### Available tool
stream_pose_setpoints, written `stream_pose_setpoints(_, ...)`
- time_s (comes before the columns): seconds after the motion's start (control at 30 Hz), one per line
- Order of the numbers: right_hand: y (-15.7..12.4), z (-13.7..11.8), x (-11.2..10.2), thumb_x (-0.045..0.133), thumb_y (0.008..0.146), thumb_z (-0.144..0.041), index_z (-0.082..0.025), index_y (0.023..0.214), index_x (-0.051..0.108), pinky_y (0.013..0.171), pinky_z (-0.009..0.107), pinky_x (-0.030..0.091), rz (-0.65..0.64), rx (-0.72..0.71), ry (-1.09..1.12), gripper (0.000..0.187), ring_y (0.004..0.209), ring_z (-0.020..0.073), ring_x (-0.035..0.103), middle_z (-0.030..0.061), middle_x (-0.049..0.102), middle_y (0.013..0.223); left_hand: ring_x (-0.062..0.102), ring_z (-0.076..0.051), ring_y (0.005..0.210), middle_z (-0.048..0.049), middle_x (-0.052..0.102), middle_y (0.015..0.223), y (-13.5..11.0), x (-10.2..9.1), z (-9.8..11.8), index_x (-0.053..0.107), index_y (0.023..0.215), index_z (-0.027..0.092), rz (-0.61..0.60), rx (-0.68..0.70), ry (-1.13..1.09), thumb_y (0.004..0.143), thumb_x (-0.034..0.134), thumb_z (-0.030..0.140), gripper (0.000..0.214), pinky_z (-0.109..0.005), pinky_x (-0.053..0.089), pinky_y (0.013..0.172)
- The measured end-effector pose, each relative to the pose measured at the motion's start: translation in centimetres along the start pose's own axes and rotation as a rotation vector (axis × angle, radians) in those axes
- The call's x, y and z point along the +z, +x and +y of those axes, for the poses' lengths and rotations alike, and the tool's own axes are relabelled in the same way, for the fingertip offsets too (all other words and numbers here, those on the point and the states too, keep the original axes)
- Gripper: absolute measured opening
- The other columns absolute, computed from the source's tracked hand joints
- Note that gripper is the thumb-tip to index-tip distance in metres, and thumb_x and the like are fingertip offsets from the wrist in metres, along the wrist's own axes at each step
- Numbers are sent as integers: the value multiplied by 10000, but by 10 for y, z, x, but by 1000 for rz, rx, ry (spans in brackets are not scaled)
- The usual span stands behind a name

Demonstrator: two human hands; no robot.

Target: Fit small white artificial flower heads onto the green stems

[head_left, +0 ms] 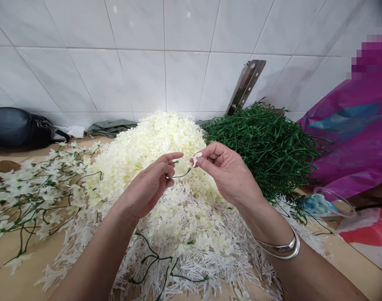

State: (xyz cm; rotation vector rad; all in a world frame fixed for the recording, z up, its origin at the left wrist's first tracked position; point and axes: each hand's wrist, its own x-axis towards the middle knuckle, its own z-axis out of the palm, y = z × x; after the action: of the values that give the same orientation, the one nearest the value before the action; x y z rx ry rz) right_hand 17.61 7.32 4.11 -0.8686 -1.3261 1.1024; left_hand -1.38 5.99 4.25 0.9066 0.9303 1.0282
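Observation:
Between the thumb and fingers of my right hand [224, 169] is a small white artificial flower [196, 159]. My left hand [156, 177] grips a thin green plastic stem [182, 175], whose tips point toward the flower; a small gap shows between them. Both hands are above a large heap of cream-white artificial blossoms [165, 136]. Loose white strips [222, 267], perhaps flower stamens, lie in front of the heap. On them rests a branched green stem [159, 256] below my hands.
A mound of green stems [262, 142] stands at the back right, beside a purple plastic bag [341, 125]. Assembled flower sprays [37, 196] lie at left, near a black bag [19, 127]. A metal bracket [245, 85] leans on the tiled wall. A clear cup [333, 202] sits at right.

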Motion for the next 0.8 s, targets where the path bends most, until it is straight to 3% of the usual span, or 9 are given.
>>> stream_pose_setpoints(0.17,1,0,-2,891,731,-256,-223,780,676,699,292,461,16,-30,-12,224,690,125,598,-45,673,698,399,-138,755,6,474,793,-1,-3,-4,805,1094,227,-134,129,145,970,655,346,229,-250,352,691)
stream_pose_setpoints(0.33,5,-4,-6,964,646,-367,-224,825,713,760,307,490,59,27,81,340,712,132,617,-41,687,713,465,-125,784,4,570,838,2,-5,-3,839,1070,256,-108,146,164,870,802,492,311,-251,374,749)
stream_pose_setpoints(0.57,3,-14,-6,995,591,-419,-220,782,737,818,330,493,-10,150,146,379,714,131,605,-38,679,722,531,-111,809,2,693,859,4,0,-3,855,881,237,-71,206,70,673,970,429,305,-206,435,782)
stream_pose_setpoints(0.8,-2,-14,0,991,602,-444,-213,792,743,847,325,467,-66,231,197,388,751,128,598,-33,681,746,488,-74,705,31,624,794,2,5,0,807,814,207,-9,239,-45,653,984,402,309,-158,451,676)
